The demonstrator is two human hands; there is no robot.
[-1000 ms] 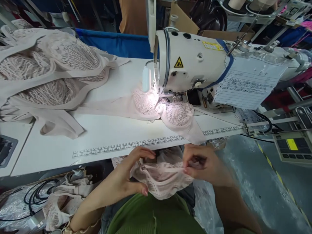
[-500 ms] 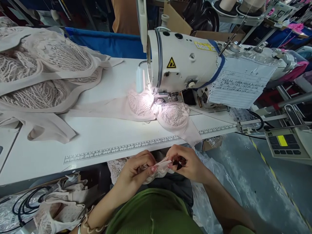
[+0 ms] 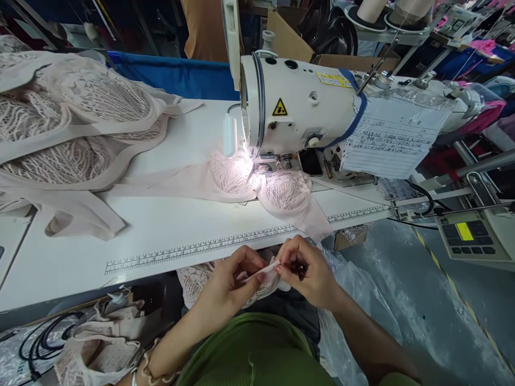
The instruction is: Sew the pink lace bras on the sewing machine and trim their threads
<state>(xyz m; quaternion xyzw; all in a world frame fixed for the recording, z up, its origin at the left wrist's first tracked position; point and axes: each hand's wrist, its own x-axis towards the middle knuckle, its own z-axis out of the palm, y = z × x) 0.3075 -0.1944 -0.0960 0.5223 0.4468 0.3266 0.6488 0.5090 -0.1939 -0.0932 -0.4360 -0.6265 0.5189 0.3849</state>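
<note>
A pale pink lace bra (image 3: 193, 281) lies across my lap, below the table's front edge. My left hand (image 3: 235, 281) is closed on it, pinching a narrow edge strip between thumb and fingers. Close by on the right, my right hand (image 3: 309, 273) pinches the end of the same strip with thumb and forefinger. Tucked in the curl of that hand is a small dark object (image 3: 298, 269), mostly hidden by the fingers; its kind is unclear. Another lace bra (image 3: 286, 190) lies under the lit needle area of the sewing machine (image 3: 300, 102).
A pile of lace bras (image 3: 76, 123) covers the table's left side. A printed ruler (image 3: 201, 246) runs along the front edge. More pieces (image 3: 100, 343) and black cables (image 3: 44, 335) lie at lower left. A control panel (image 3: 469, 233) stands at right, above clear plastic sheeting (image 3: 362, 300).
My left hand has moved slightly right and up along the strip, nearer my right hand. My right hand has turned a little, and the dark object in it shows less of its pointed shape.
</note>
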